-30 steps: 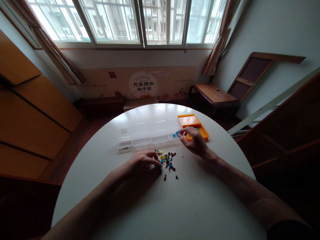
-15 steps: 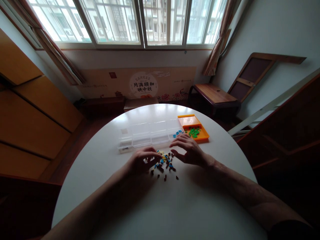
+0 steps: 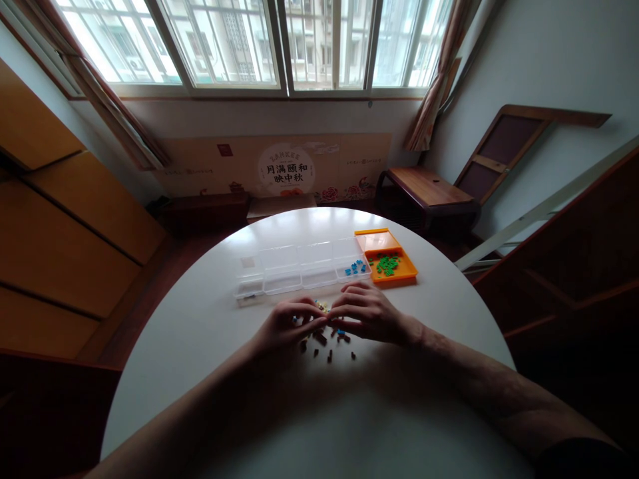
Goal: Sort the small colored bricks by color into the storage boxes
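Over a small pile of tiny brown, blue and yellow building bricks (image 3: pixel 320 338), the fingertips of both my hands meet. My left hand (image 3: pixel 287 326) comes in from the left with thumb and index finger pinched together. From the right, my right hand (image 3: pixel 372 314) reaches across with its fingers closed against the left fingertips. Whatever is between them is too small or hidden to make out. Part of the pile is covered by the hands. Just beyond is a clear plastic compartment box (image 3: pixel 282 287), with several blue bricks (image 3: pixel 355 268) in its rightmost front compartment.
An orange tray (image 3: pixel 408 271) with many green bricks (image 3: pixel 387 265) adjoins the clear box's right end. Everything stands on a round white table (image 3: pixel 219 379). Beyond its edge are a wooden stool-like seat (image 3: pixel 429 185), a printed panel (image 3: pixel 349 159) and windows.
My right hand has moved left and toward me, from near the blue bricks to the pile, where its fingertips now meet my left hand's. The blue bricks in the compartment are now uncovered.
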A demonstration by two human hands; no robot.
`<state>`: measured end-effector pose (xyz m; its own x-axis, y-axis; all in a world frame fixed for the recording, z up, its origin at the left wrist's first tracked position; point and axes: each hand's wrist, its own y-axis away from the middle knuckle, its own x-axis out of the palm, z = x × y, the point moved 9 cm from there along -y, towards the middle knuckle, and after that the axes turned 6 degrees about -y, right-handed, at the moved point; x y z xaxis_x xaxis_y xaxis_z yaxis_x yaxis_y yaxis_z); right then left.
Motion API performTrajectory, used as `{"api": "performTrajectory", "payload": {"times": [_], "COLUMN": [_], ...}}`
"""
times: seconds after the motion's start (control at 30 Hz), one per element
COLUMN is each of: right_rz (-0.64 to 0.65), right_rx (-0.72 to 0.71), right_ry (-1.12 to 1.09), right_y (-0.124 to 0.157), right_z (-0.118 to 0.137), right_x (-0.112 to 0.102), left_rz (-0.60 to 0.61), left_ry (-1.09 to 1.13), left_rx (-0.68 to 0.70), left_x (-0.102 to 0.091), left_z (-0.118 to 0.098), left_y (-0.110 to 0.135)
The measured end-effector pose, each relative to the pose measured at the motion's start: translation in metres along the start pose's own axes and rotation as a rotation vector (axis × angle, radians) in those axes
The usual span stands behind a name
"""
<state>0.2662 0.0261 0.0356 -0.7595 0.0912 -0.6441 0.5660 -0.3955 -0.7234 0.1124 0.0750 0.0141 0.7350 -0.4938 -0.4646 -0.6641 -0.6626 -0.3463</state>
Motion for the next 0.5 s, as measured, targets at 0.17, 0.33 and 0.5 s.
{"api": "performTrajectory", "payload": {"times": [0.17, 0.33, 0.5], "right_rz": [-0.062, -0.248, -0.302], "right_rx": [0.051, 0.305, 0.553], "right_ry": [-0.01, 0.099, 0.261], "right_y": [-0.001, 0.014, 0.038], "right_z": [-0.007, -0.048, -0.087], "right_x": [-0.009, -0.036, -0.054], "left_rz": [-0.013, -0.008, 0.11], "left_ry": [-0.083, -0.253, -0.363], "left_rx": [0.029, 0.141, 0.114], "left_x": [-0.006, -0.034, -0.06], "left_z": [-0.005, -0.015, -0.005], "left_y": [-0.002, -0.003, 0.001]}}
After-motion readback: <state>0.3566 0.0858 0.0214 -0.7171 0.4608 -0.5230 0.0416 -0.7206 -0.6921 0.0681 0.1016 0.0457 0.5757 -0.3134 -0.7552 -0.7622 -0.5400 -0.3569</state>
